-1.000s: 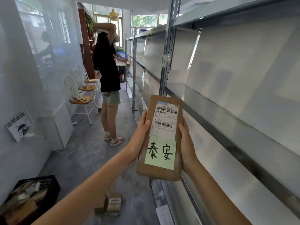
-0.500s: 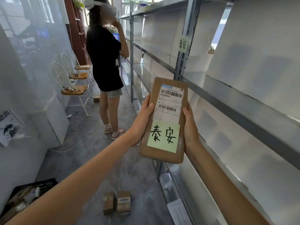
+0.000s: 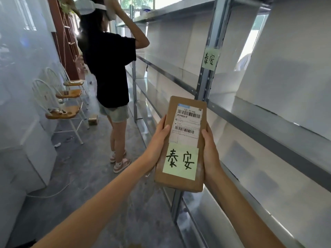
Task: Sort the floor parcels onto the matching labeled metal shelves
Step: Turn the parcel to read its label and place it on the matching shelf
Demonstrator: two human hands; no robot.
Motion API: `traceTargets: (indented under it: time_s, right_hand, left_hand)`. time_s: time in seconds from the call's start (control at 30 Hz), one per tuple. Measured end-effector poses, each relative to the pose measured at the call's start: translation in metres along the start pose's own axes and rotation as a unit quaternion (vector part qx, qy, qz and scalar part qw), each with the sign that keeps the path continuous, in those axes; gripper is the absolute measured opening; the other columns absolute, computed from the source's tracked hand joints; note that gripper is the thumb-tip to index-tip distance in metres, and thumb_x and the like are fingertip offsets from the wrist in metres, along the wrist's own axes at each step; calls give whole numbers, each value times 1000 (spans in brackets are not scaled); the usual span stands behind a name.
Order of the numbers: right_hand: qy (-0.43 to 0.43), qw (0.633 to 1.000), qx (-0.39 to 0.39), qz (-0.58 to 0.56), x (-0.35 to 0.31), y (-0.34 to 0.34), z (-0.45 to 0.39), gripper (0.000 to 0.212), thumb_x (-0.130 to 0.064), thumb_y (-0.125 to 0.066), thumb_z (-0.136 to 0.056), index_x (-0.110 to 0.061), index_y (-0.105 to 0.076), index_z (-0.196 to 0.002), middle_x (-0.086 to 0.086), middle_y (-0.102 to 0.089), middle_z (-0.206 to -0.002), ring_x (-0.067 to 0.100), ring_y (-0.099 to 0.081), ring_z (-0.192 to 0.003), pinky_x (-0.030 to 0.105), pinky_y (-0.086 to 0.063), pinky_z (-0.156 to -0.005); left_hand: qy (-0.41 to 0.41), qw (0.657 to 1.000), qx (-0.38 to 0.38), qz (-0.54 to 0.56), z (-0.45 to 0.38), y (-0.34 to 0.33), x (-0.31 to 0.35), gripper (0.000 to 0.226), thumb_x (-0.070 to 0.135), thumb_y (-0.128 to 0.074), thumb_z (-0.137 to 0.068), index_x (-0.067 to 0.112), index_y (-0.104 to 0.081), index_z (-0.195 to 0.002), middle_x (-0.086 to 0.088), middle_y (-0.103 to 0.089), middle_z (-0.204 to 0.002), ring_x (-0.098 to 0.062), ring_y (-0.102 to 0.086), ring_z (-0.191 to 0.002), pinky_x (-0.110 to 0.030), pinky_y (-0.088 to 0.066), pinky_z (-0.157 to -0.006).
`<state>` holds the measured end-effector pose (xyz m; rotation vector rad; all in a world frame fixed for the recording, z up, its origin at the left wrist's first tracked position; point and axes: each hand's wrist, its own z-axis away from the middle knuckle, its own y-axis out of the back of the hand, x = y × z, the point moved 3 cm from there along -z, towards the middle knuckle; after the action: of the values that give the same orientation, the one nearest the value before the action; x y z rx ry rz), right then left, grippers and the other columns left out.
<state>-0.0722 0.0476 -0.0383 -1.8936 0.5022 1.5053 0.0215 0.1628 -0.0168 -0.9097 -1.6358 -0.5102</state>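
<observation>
Two hands are up in front of the camera, clamped on one flat brown parcel [image 3: 182, 142]: the left hand [image 3: 157, 140] grips its left edge with the thumb laid over the face, and the right hand [image 3: 210, 149] grips its right edge, so the hands sit apart with the parcel between them. On the parcel's face, between the thumbs, is a white shipping label [image 3: 187, 124] with barcodes, and below it a green note [image 3: 180, 161] with two handwritten characters. Just above and beyond the right hand, a metal shelf post [image 3: 210, 51] carries a green shelf tag [image 3: 209, 59] with the same two characters. Metal shelves [image 3: 259, 122] run along to the right of the hands. Beyond the left hand, another person [image 3: 109, 68] stands in the aisle, facing away, one arm raised to the head. Further left, white chairs [image 3: 62, 106] line the wall, and a small box [image 3: 93, 119] lies on the floor [image 3: 86, 176] by them.
</observation>
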Motion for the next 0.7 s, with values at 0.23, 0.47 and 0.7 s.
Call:
traceTargets:
  time_s: [0.23, 0.47, 0.7]
  right_hand:
    - [17, 999, 51, 6, 0, -1, -63, 37, -38, -35, -111, -36, -49, -146, 7, -71, -131, 28, -70, -120, 50, -56, -103]
    - [53, 987, 146, 48, -19, 28, -71, 32, -39, -37, -110, -39, -53, -138, 4, -74, -124, 24, -74, -110, 46, -60, -95]
    - [109, 950, 280, 85, -48, 57, -35, 28, -41, -39, -109, -56, -55, -127, -9, -78, -113, 14, -77, -101, 39, -59, -85]
  left_hand:
    - [13, 998, -57, 16, -86, 13, -16, 44, 28, -33, -106, 30, -29, -150, -4, -62, -134, -19, -67, -114, -29, -58, -85]
    - [3, 985, -158, 65, -122, -15, -25, 46, 34, -29, -107, 32, -23, -152, -1, -64, -134, -23, -66, -115, -35, -58, -88]
    - [23, 954, -274, 122, -129, -65, -27, 45, 33, -31, -104, 32, -30, -148, -9, -59, -137, -26, -64, -118, -36, -57, -90]
